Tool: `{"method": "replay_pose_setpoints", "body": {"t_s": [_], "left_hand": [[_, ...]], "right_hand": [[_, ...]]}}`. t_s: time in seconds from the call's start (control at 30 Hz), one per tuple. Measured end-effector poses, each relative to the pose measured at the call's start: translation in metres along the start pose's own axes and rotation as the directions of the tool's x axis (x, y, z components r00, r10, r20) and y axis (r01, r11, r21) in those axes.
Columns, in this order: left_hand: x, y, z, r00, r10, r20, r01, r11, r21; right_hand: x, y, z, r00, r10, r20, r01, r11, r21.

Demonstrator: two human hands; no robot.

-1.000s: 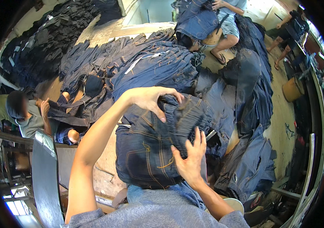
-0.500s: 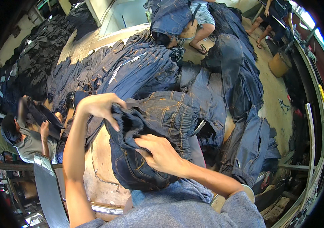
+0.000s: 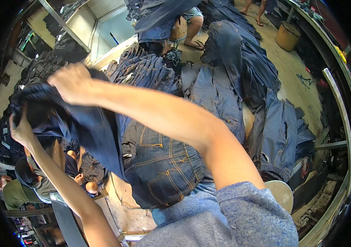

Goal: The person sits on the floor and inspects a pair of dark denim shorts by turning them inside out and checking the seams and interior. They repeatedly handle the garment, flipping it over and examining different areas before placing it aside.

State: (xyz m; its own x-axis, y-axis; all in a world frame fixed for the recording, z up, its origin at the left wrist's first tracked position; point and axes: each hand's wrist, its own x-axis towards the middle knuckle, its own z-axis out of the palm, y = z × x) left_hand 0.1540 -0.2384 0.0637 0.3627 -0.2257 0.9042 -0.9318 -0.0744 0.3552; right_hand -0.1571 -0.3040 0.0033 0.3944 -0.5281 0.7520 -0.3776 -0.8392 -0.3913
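A pair of dark denim jeans (image 3: 92, 133) stretches between my raised hands at the left, blurred by motion. My left hand (image 3: 22, 131) grips the near edge of its elastic waist opening. Fingers closed, my right hand (image 3: 71, 83) has hold of the far edge of the same opening. The jeans' lower part hangs down toward my lap. Another dark denim garment (image 3: 161, 171), with orange stitching, back pockets and a gathered waist, lies across my lap below my right forearm.
Heaped jeans (image 3: 212, 88) spread ahead of me, with stacked denim (image 3: 142, 70) behind. Another person (image 3: 35, 183) sits low at my left, beside a dark metal strip (image 3: 66, 220). Someone sits at the far side. A brown bin (image 3: 287, 36) and a metal rail (image 3: 340, 103) stand at right.
Both hands have swung from above my lap to the upper left and moved apart, lifting the jeans and spreading the waist. The view has shifted too.
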Motion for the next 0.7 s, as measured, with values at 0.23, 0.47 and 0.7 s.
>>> {"method": "replay_pose_setpoints", "body": {"t_s": [0.23, 0.47, 0.7], "left_hand": [[0.042, 0.106, -0.052, 0.92, 0.135, -0.368, -0.219, 0.956, -0.197], [-0.122, 0.085, -0.125, 0.982, 0.179, 0.058, -0.169, 0.974, -0.153], [-0.271, 0.057, -0.229, -0.226, 0.129, 0.966, 0.279, 0.958, -0.063]], "right_hand": [[0.115, -0.012, -0.118, 0.807, -0.574, -0.138, 0.501, 0.789, -0.357], [-0.049, 0.008, -0.169, 0.788, -0.599, 0.142, 0.606, 0.713, -0.353], [-0.33, -0.078, -0.153, 0.533, -0.105, 0.84, 0.255, 0.966, -0.041]]}}
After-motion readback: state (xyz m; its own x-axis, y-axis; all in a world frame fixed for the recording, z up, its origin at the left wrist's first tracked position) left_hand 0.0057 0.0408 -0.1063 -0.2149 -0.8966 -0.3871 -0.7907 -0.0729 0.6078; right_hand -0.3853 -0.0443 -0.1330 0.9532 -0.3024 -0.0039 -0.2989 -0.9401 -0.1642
